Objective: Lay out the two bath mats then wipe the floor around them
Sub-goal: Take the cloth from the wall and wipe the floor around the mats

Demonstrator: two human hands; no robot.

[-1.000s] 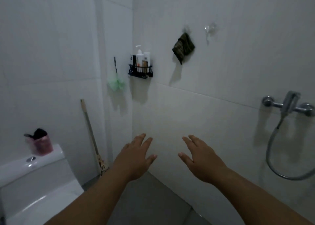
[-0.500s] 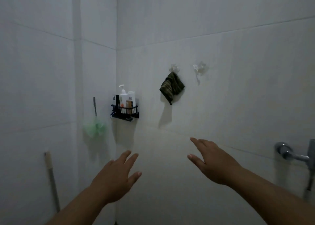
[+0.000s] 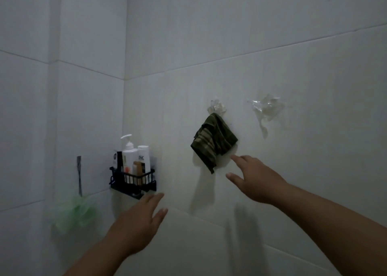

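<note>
Both hands higher up the wall, right hand (image 3: 254,180) (fingers spread) now near the green cloth (image 3: 213,142).

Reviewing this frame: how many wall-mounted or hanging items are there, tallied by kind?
Clear hooks: 2
Dark striped cloth: 1
Black wire caddy: 1
Green mesh sponge: 1
Total: 5

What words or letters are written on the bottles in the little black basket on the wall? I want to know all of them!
"INC", or letters close to it, blurred: on the white bottle at the right of the black basket.
Round logo on the dark item at the left: too blurred to read.
White pump bottle: no text can be made out.
Small brown bottle in front: label too small to read.
Nothing else shows writing.
</note>
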